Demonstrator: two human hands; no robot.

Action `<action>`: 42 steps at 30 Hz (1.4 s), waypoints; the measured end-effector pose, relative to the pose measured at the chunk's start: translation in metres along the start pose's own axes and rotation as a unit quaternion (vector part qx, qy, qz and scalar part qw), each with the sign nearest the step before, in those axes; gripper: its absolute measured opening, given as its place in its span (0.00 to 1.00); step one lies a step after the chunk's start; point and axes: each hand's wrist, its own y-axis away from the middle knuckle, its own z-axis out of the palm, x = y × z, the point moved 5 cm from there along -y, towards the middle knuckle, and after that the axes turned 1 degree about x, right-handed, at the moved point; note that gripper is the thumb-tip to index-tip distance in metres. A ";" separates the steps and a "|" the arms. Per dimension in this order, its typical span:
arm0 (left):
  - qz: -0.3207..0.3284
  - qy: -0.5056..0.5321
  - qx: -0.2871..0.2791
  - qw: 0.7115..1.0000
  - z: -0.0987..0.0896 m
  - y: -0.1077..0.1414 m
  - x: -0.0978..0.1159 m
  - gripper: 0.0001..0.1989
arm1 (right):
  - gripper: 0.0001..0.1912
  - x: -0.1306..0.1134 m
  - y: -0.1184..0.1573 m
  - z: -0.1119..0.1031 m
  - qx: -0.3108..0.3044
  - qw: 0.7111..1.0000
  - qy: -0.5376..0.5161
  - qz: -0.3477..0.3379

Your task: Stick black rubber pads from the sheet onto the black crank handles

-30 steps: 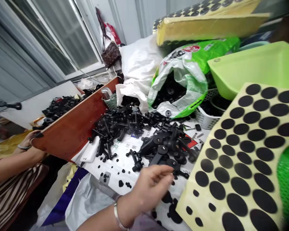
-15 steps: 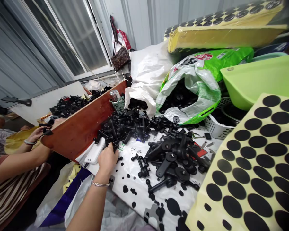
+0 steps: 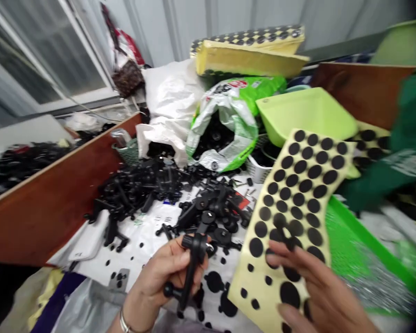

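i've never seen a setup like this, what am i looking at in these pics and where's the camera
There is no machine here: a person works with two bare hands, filmed by one camera on their head, looking forward and down.

The left hand holds a black part with a ball on a short arm. The right hand is blurred over a yellow sheet of black discs; whether it grips anything is unclear.

On the white covering lie heaps of black parts. Behind them is an open green-and-white bag; to the right, a green tray.
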 end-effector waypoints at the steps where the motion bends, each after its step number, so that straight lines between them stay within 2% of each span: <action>1: -0.037 0.054 -0.065 0.996 0.020 -0.004 -0.013 0.22 | 0.34 -0.005 -0.002 0.002 -0.015 0.999 -0.011 0.034; 2: -0.070 0.088 -0.111 0.987 0.036 -0.006 -0.024 0.21 | 0.36 -0.009 -0.005 0.005 -0.029 0.997 -0.020 0.065; 3: -0.096 0.099 -0.137 0.981 0.048 -0.008 -0.033 0.19 | 0.37 -0.015 -0.006 0.008 -0.057 0.996 -0.031 0.067; 5: -0.135 0.095 -0.158 0.974 0.064 -0.010 -0.046 0.17 | 0.36 -0.020 -0.007 0.013 -0.088 0.992 -0.063 0.067; 7: -0.144 0.063 -0.158 0.975 0.069 -0.010 -0.050 0.18 | 0.36 -0.020 -0.005 0.012 -0.081 0.991 -0.085 0.070; 10: -0.081 -0.052 -0.127 0.987 0.068 -0.008 -0.043 0.24 | 0.36 -0.011 0.001 0.007 -0.036 0.991 -0.062 0.113; 12: -0.023 -0.147 -0.103 0.983 0.066 -0.005 -0.036 0.29 | 0.36 -0.006 0.002 0.008 -0.025 0.990 -0.039 0.133; 15: 0.011 -0.206 -0.086 0.975 0.068 -0.004 -0.034 0.30 | 0.37 -0.006 0.000 0.012 -0.019 0.992 -0.038 0.119; 17: 0.004 -0.173 -0.085 0.981 0.070 -0.006 -0.035 0.27 | 0.32 -0.006 -0.002 0.007 0.022 0.992 -0.058 0.108; 21: -0.029 -0.098 -0.091 0.991 0.069 -0.011 -0.037 0.25 | 0.07 -0.003 -0.004 -0.025 0.186 0.968 -0.113 0.124; 23: -0.026 -0.076 -0.084 0.993 0.067 -0.013 -0.038 0.25 | 0.02 0.003 -0.005 -0.036 0.211 0.949 -0.161 0.167; 26: -0.012 -0.064 -0.066 0.996 0.064 -0.016 -0.040 0.24 | 0.04 0.008 -0.009 -0.032 0.134 0.918 -0.275 0.250; 29: -0.005 -0.072 -0.060 0.996 0.065 -0.018 -0.043 0.23 | 0.05 0.007 -0.010 -0.018 0.059 0.890 -0.340 0.298; 33: 0.003 -0.076 -0.063 0.995 0.068 -0.019 -0.043 0.23 | 0.06 0.008 -0.008 -0.005 0.048 0.879 -0.338 0.334; 42: 0.002 -0.096 -0.048 0.994 0.065 -0.017 -0.041 0.24 | 0.06 0.017 -0.008 0.011 0.038 0.879 -0.324 0.348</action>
